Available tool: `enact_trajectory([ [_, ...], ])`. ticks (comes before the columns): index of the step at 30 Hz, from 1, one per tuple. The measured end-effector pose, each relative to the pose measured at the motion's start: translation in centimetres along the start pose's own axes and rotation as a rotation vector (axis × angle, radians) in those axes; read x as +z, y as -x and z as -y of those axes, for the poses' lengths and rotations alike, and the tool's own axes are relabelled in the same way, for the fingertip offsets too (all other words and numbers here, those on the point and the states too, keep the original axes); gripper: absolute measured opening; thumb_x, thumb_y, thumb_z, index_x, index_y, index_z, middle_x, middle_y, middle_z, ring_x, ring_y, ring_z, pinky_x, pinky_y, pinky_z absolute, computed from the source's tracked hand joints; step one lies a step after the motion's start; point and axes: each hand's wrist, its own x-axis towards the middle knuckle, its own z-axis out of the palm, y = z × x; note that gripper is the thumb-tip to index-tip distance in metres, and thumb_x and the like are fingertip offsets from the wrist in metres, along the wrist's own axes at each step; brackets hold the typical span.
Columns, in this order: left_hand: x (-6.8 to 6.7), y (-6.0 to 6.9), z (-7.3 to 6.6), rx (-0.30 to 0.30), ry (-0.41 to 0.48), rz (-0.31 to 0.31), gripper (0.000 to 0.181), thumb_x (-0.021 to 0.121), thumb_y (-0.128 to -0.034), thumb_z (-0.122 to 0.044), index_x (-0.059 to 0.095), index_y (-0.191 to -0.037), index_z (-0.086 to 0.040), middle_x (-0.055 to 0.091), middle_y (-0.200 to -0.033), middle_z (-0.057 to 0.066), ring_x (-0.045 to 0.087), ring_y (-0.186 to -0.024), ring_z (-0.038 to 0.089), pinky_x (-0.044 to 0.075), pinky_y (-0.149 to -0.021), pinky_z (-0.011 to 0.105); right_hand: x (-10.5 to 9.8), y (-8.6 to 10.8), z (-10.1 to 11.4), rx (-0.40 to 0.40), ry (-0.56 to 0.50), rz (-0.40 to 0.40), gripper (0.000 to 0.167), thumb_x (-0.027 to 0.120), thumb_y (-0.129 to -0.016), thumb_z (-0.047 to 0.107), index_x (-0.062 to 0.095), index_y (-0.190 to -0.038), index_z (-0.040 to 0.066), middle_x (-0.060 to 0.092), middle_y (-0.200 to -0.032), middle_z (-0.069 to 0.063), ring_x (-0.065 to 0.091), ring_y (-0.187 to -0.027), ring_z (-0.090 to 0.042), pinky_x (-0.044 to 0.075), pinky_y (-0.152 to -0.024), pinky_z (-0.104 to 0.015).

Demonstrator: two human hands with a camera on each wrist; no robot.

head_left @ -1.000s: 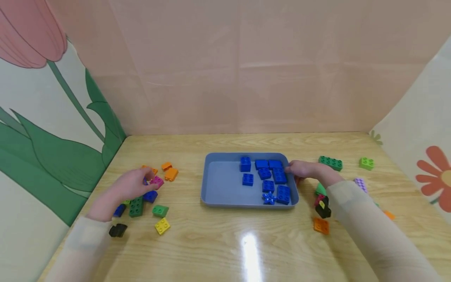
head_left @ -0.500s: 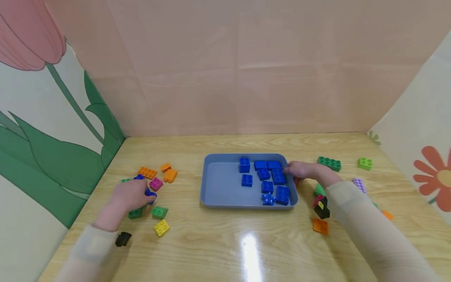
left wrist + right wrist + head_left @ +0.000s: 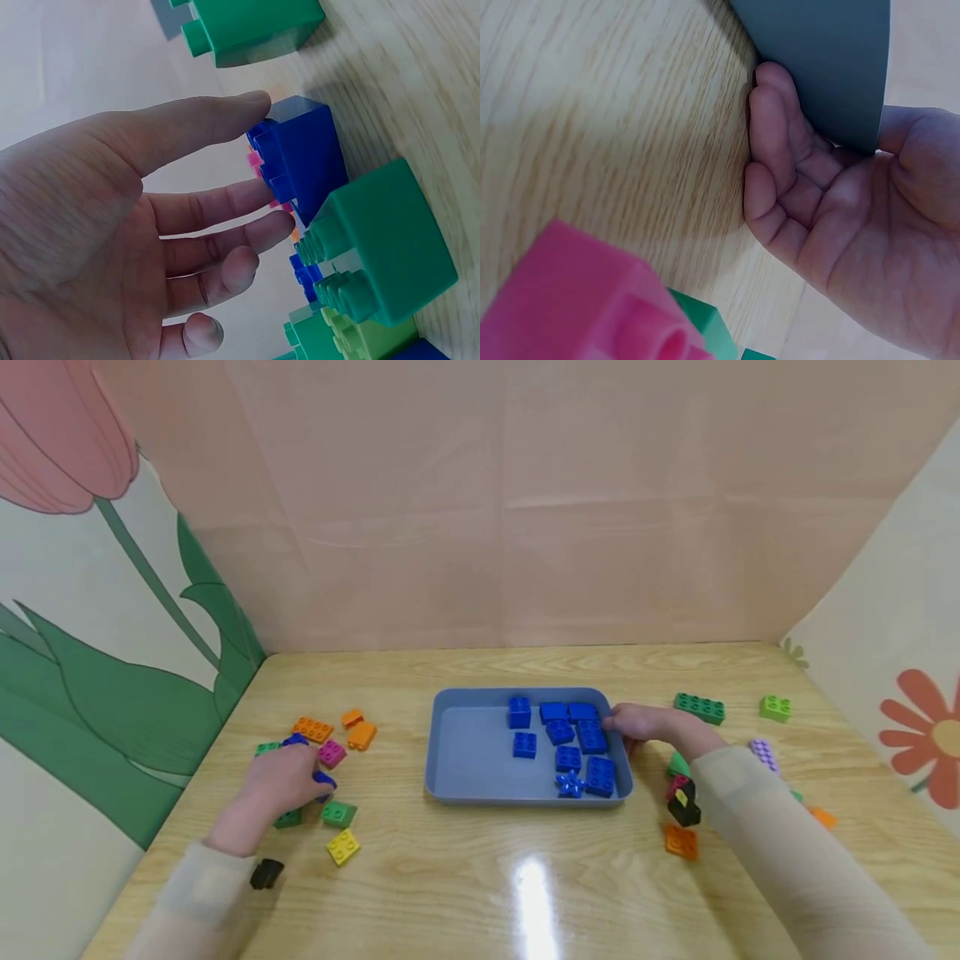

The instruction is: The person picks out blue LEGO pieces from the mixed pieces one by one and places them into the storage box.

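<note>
My left hand (image 3: 281, 783) is over the brick pile on the left, and in the left wrist view the thumb and forefinger of that hand (image 3: 172, 202) pinch a blue brick (image 3: 311, 157) at its two sides. A green brick (image 3: 390, 244) stands right beside it. With its thumb over the rim and curled fingers against the outside, my right hand (image 3: 648, 723) grips the right wall of the grey-blue tray (image 3: 472, 797); the right wrist view shows the fingers low along the tray wall (image 3: 825, 67). Several blue bricks (image 3: 592, 737) and a blue flower piece (image 3: 571, 784) lie inside the tray, toward its right.
Near the left hand lie a magenta brick (image 3: 332, 753), orange bricks (image 3: 312, 730), a green brick (image 3: 339, 813), a yellow brick (image 3: 343, 847) and a black piece (image 3: 266, 874). To the right are a dark green brick (image 3: 699, 707), a lime brick (image 3: 775, 708) and an orange brick (image 3: 681, 842).
My left hand has moved from above the magenta brick down toward the front, and its fingers have closed on a blue brick. The right hand stays at the tray's right wall.
</note>
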Motion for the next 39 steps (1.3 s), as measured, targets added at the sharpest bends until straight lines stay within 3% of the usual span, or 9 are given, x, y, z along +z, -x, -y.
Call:
enact_trajectory([
  [7,0.2,0.0,0.0,0.006,0.014,-0.001,0.034,0.082,-0.0768,-0.030,0.064,-0.092,-0.006,0.059,-0.072,-0.001,0.049,-0.060,0.017,0.044,-0.054,0.031,0.1,0.1,0.2,0.000,0.003,-0.006,0.032,0.033,-0.103,0.014,0.047,-0.114,-0.013,0.061,-0.082,-0.010,0.061,-0.071,-0.022,0.053,-0.072,-0.041],
  [26,0.2,-0.1,0.0,-0.028,0.074,-0.023,0.028,0.083,-0.0748,-0.030,0.067,-0.081,-0.008,0.055,-0.066,-0.001,0.047,-0.059,0.018,0.038,-0.053,0.030,0.1,-0.4,-0.1,-0.006,0.004,0.002,0.034,0.033,-0.103,0.014,0.048,-0.116,-0.014,0.062,-0.083,-0.010,0.060,-0.070,-0.020,0.052,-0.071,-0.040],
  [32,-0.4,0.1,0.3,-0.032,0.118,-0.047,0.034,0.081,-0.0762,-0.029,0.068,-0.091,-0.002,0.064,-0.079,0.006,0.053,-0.066,0.021,0.048,-0.061,0.037,0.2,-0.6,-0.1,-0.008,0.019,-0.006,0.035,0.034,-0.103,0.015,0.051,-0.115,-0.013,0.062,-0.082,-0.009,0.060,-0.071,-0.020,0.051,-0.070,-0.038],
  [39,-1.3,0.3,0.4,-0.057,0.182,-0.051,0.044,0.079,-0.0806,-0.024,0.065,-0.108,0.007,0.066,-0.092,0.015,0.056,-0.072,0.024,0.050,-0.065,0.041,0.1,-0.6,-0.1,-0.008,0.029,0.000,0.034,0.034,-0.103,0.015,0.050,-0.115,-0.012,0.062,-0.082,-0.009,0.060,-0.071,-0.022,0.051,-0.069,-0.038],
])
